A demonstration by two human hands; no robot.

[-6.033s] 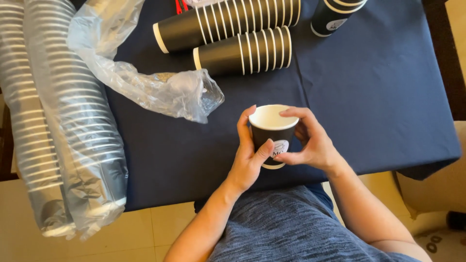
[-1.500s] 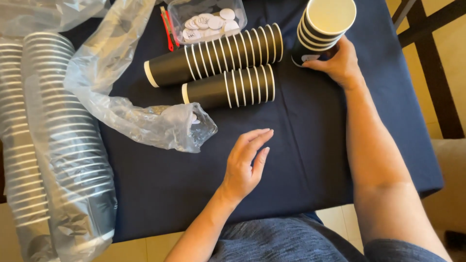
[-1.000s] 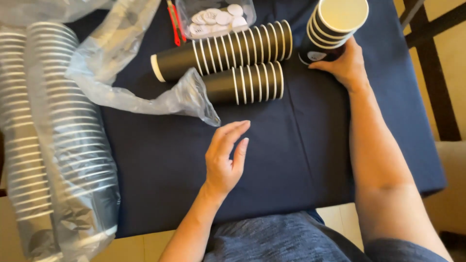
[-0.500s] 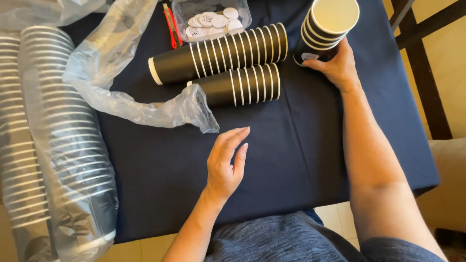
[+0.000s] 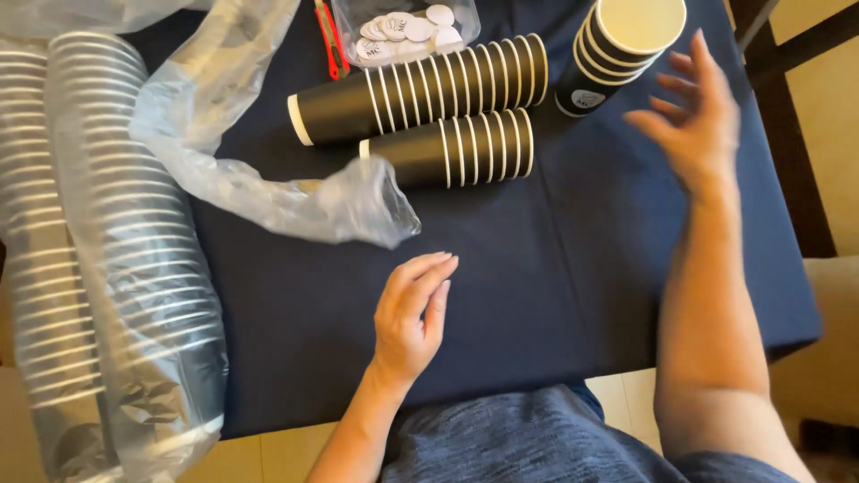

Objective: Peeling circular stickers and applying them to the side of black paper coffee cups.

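My left hand (image 5: 410, 313) hovers open over the dark blue tablecloth (image 5: 555, 268), fingers together and pointing up, just below the loose end of a clear plastic sleeve (image 5: 295, 201). My right hand (image 5: 693, 121) is raised open with fingers spread, a little right of an upright stack of black paper cups (image 5: 617, 49) and not touching it. Two nested stacks of black cups with white rims lie on their sides: a longer one (image 5: 420, 98) and a shorter one (image 5: 461, 152) below it.
Two long sleeves of stacked cups in clear plastic (image 5: 98, 268) lie along the left edge. A clear tub of round white stickers (image 5: 403, 27) and a red tool (image 5: 329, 40) sit at the back. A dark chair frame (image 5: 796, 134) stands on the right.
My right hand has let go of the upright cup stack and lifted away to the right, fingers spread. My left hand stays hovering in about the same place.
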